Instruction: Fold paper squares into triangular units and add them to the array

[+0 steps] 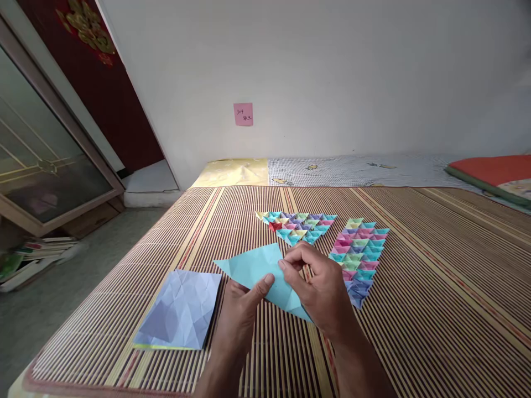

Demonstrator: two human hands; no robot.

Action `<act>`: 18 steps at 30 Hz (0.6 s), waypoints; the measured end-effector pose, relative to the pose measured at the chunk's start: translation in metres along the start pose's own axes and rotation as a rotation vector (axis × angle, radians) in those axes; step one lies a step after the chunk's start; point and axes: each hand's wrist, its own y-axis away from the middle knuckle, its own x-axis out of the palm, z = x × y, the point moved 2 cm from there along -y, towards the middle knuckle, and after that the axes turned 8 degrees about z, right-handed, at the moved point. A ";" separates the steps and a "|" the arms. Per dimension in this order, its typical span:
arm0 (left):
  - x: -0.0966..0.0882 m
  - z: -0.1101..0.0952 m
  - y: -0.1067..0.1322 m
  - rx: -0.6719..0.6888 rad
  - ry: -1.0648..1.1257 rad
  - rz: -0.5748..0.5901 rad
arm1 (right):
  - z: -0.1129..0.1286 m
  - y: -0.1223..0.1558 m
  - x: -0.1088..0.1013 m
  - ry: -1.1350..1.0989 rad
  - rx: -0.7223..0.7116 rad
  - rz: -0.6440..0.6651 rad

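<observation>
Hands observed at centre foreground, both closed on one turquoise sheet (252, 266) held just above a striped bamboo mat (435, 287).

Left hand (240, 309): thumb pressed flat on the sheet's upper face, remaining fingers beneath it and out of sight. Grip is a pinch.

Right hand (321, 290): fingers curled over the sheet at its 3 o'clock side, with fingertips (286, 263) nipping the paper close to the left thumb. The two hands are near each other but not touching, so far as can be seen.

Turquoise sheet: folded to a pointed shape, one corner projecting toward 9 o'clock, another toward 5 o'clock under the right hand. Whether it touches the mat cannot be told.

Surroundings, taken from the hands:
- 9 o'clock, near: a lavender sheet (180, 315), heavily creased, lying flat on the mat, with a yellow-green edge showing beneath it.
- 12 o'clock, near: a multicoloured triangular paper panel (298, 226), flat on the mat.
- 2 o'clock, just beside the right hand: a second multicoloured panel (360, 254), longer, its lower end partly hidden by that hand.
- 12 o'clock, far: a pink sticky note (243, 114) on the white wall; writing illegible.
- 2 o'clock, far: a red cushion (493, 168).
- 9 o'clock, far, on the floor: stacked books (33, 257).
</observation>
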 end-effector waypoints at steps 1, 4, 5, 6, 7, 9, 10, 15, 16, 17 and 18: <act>0.001 0.000 0.001 0.004 0.006 -0.021 | 0.001 0.000 0.001 0.025 -0.025 -0.004; 0.001 0.000 0.002 0.034 0.003 -0.050 | 0.001 0.000 0.002 -0.010 -0.006 -0.008; 0.001 0.000 0.002 0.042 0.003 -0.040 | 0.000 0.000 0.002 -0.058 0.032 0.000; 0.001 -0.001 0.002 0.045 0.002 -0.024 | -0.002 0.001 0.002 -0.119 0.075 0.019; 0.002 -0.002 0.003 0.042 0.001 -0.008 | -0.003 0.001 0.002 -0.188 0.119 0.052; 0.002 -0.002 0.002 0.025 -0.009 0.017 | -0.006 0.002 0.002 -0.306 0.185 0.120; 0.002 -0.003 0.002 0.020 -0.015 0.023 | -0.008 0.003 0.002 -0.340 0.205 0.142; -0.016 -0.002 0.002 0.032 -0.053 -0.104 | -0.015 0.006 -0.002 -0.358 0.296 0.180; -0.021 -0.003 0.002 0.032 -0.059 -0.150 | -0.016 0.006 -0.002 -0.356 0.308 0.182; -0.026 -0.005 0.003 0.032 -0.065 -0.184 | -0.017 0.006 -0.003 -0.351 0.313 0.178; -0.029 -0.007 0.003 0.040 -0.067 -0.204 | -0.018 0.006 -0.004 -0.342 0.311 0.168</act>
